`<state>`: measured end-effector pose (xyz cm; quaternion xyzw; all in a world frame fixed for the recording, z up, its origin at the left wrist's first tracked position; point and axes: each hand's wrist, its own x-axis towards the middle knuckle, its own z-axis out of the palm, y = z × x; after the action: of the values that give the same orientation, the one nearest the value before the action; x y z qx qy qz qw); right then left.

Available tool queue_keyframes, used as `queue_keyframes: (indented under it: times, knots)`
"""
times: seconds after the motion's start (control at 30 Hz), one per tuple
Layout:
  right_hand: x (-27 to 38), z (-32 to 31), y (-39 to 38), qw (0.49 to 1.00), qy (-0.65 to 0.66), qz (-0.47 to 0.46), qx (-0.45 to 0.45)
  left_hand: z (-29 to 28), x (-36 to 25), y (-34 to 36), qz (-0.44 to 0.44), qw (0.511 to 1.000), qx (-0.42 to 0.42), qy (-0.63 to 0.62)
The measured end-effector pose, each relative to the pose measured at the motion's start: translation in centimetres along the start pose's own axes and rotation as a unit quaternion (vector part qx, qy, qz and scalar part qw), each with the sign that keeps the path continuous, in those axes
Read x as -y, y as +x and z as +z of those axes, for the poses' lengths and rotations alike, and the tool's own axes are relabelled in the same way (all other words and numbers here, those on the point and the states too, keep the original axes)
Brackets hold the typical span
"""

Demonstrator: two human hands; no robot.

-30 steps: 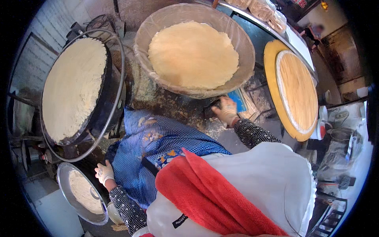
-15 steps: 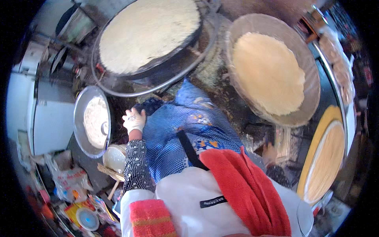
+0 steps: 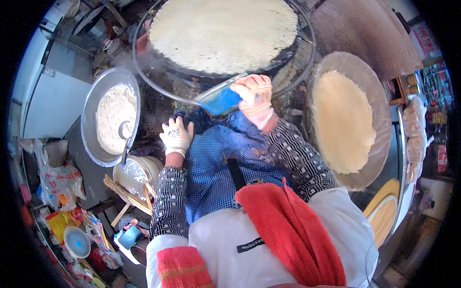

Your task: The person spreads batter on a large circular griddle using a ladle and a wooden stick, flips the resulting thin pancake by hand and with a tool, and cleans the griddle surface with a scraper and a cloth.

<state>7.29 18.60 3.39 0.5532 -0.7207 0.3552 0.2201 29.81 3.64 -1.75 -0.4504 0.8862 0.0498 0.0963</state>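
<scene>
My right hand (image 3: pixel 258 100) is closed around the upper right end of a blue board (image 3: pixel 220 98), a flat piece with a pale edge, in the upper middle of the frame. I have it by that end, I'd say, so that most of its length stays free of my fingers. It slants from lower left to upper right, just below the griddle (image 3: pixel 201 73); whether it touches the metal ring (image 3: pixel 314 45) around the griddle I cannot tell.

My left hand (image 3: pixel 176 136) holds nothing: its fingers are loosely spread, palm down by the edge of my blue checked apron (image 3: pixel 216 153), left of centre, probably for support. Both hands wear thin white gloves, likely for cleanliness.

The griddle, bearing a broad pale sheet (image 3: pixel 223 36), sits at the top of the frame, straight in front of me, which seems handy for either arm. At left is a metal basin (image 3: pixel 88 122) of pale paste or powder (image 3: pixel 113 108). Its ladle (image 3: pixel 125 129) leans with the handle over the near rim, toward my left side, I judge so it can be grabbed quickly. Below it a straw brush (image 3: pixel 128 194) lies by a pale bucket (image 3: pixel 156 165). At right, a basket (image 3: pixel 379 110) holds flat, pale rounds (image 3: pixel 341 125); its plastic lining presumably keeps them clean.
</scene>
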Motion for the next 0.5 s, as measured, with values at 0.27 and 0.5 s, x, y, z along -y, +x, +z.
queue_keyframes:
  times: [0.27, 0.5]
  knots:
    - [-0.7, 3.3, -0.1, 0.996, -0.072, -0.023, 0.043, -0.5, 12.5, 6.5, 0.06, 0.95, -0.268, -0.149]
    - [-2.4, 3.7, 2.6, 0.994, -0.07, -0.035, 0.082, -4.6, 12.3, 17.9, 0.294, 0.938, -0.142, 0.117]
